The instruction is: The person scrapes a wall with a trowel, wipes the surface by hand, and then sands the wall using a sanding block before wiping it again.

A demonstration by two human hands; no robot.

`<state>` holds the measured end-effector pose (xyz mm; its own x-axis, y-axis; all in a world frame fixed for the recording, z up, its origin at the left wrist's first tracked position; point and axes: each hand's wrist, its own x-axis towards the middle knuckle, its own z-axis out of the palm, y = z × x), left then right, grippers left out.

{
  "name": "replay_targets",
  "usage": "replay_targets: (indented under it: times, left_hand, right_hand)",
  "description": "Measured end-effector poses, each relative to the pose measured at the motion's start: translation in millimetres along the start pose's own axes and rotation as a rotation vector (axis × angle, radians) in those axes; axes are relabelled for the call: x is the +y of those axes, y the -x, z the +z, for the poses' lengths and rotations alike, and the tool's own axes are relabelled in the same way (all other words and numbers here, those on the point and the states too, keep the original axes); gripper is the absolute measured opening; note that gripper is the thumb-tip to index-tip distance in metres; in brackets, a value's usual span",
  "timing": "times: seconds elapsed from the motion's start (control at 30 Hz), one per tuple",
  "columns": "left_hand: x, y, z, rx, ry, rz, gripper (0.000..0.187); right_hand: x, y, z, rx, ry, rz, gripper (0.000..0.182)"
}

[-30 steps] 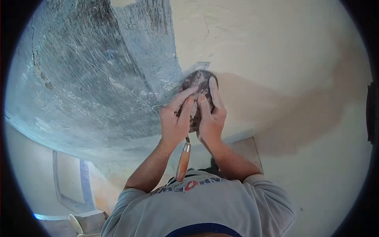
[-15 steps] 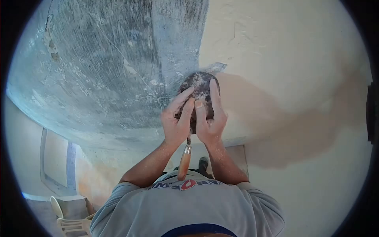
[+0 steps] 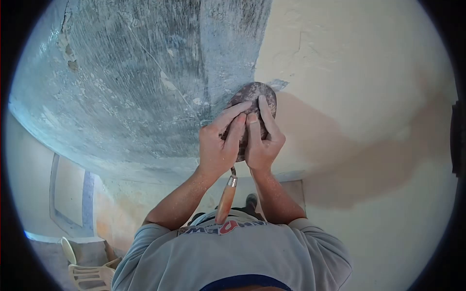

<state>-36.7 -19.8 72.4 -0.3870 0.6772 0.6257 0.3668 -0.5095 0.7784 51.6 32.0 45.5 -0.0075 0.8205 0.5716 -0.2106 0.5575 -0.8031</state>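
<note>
A dark, dusty oval trowel blade [image 3: 256, 91] lies against the wall, where the scraped blue-grey surface [image 3: 160, 87] meets the cream surface [image 3: 349, 63]. Its wooden handle [image 3: 225, 201] points down toward my chest. My left hand [image 3: 221, 140] presses on the blade's left side, thumb and fingers over its face. On the right side, my right hand [image 3: 263, 140] does the same, with one finger stretched up along the blade. Both thumbs sit close together near the blade's middle. What lies behind the blade is hidden.
At the lower left is a pale plastic chair [image 3: 92, 276]. A framed opening [image 3: 68, 194] shows at the left. Cracked, chipped plaster [image 3: 72, 64] marks the upper left wall. A broad shadow falls across the wall at right.
Relative to the view, the blade and both hands have shifted slightly right and up. The wall edge has also shifted right in view. Both hands still press on the blade.
</note>
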Motion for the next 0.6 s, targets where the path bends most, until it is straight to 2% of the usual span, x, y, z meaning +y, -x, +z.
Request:
replay_targets:
  times: [0.1, 0.23, 0.3, 0.37, 0.5, 0.6]
  left_hand:
    - [0, 2, -11, -0.031, -0.027, -0.066, 0.025]
    - [5, -3, -4, -0.034, -0.016, -0.028, 0.025]
    - [9, -8, -9, -0.075, -0.062, -0.025, 0.025]
    - [11, -11, -11, -0.079, -0.065, -0.018, 0.025]
    - [12, -8, -11, -0.097, -0.013, -0.112, 0.025]
    - [18, -19, -4, -0.101, -0.033, -0.037, 0.025]
  right_hand:
    - [0, 3, 3, 0.008, 0.078, -0.076, 0.038]
    - [4, 2, 5, 0.030, -0.008, -0.052, 0.039]
    - [-5, -1, 7, 0.064, -0.023, 0.024, 0.040]
    - [-3, 4, 10, 0.058, 0.012, -0.001, 0.041]
    - [-2, 3, 8, 0.066, 0.023, -0.032, 0.041]
    - [-5, -4, 8, 0.093, -0.041, -0.067, 0.041]
